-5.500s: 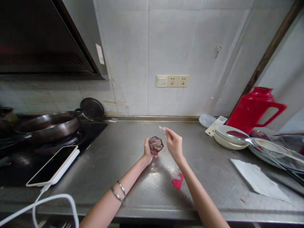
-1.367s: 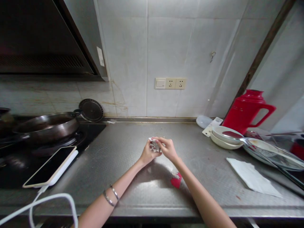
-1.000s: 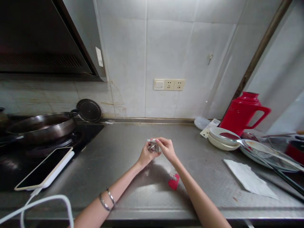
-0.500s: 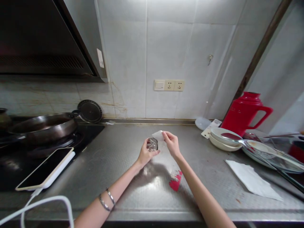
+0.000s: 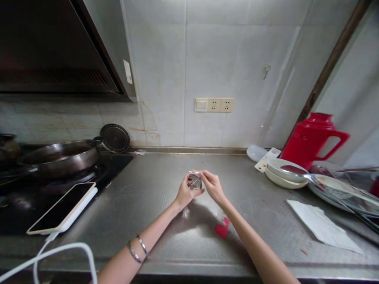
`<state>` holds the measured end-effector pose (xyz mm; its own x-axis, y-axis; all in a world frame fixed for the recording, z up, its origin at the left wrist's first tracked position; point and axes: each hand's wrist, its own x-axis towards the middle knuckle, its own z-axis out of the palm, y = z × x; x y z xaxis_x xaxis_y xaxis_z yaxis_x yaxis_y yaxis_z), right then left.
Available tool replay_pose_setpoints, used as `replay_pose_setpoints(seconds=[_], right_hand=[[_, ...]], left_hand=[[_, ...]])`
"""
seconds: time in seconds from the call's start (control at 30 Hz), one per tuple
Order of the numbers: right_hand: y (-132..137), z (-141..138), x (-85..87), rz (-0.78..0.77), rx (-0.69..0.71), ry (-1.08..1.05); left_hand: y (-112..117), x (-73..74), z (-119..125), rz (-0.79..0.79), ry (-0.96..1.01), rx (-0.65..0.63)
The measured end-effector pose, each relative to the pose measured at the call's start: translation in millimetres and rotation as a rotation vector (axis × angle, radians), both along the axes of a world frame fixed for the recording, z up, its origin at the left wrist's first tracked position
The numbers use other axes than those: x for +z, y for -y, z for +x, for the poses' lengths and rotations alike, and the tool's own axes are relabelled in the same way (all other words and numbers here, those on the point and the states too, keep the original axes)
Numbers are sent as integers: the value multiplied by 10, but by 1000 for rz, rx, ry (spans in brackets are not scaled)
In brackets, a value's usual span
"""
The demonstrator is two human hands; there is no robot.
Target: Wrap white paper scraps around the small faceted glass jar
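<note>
Head view: pan [image 5: 68, 161] on the stove [image 5: 114, 167], phone [image 5: 62, 209], then the left hand [image 5: 184, 194] wrapped around a glass [image 5: 195, 182] above the counter [image 5: 156, 177], white tissue [image 5: 194, 172] at its rim pinched by the right hand [image 5: 212, 185], and beyond, stacked bowls [image 5: 280, 179] and a red flask [image 5: 310, 140].

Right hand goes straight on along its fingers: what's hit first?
Likely the rim of the faceted glass cup in the left hand: the right hand points left and forward at it, with white tissue at its fingertips. Depth is unclear; it might skim over the rim into the left hand.
</note>
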<state>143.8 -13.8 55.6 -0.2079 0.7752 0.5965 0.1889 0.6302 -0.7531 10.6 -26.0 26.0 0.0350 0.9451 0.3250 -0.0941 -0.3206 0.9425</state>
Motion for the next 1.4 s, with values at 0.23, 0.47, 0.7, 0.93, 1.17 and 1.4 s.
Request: replay_pose_setpoints(seconds=[0.23, 0.47, 0.7, 0.93, 1.17, 1.4], right_hand=[[102, 14, 80, 29, 2, 27], [31, 33, 128, 112, -273, -74], [31, -18, 44, 343, -61, 228], [169, -42, 2, 471, -5, 335], [240, 16, 2, 227, -120, 129], [66, 119, -33, 100, -340, -105]], left_hand=[[-8, -10, -27, -70, -8, 34], [0, 31, -34, -92, -30, 88], [29, 8, 53, -61, -90, 95], [-8, -16, 37, -67, -97, 120], [43, 63, 39, -147, -86, 139], [118, 107, 41, -152, -77, 109]])
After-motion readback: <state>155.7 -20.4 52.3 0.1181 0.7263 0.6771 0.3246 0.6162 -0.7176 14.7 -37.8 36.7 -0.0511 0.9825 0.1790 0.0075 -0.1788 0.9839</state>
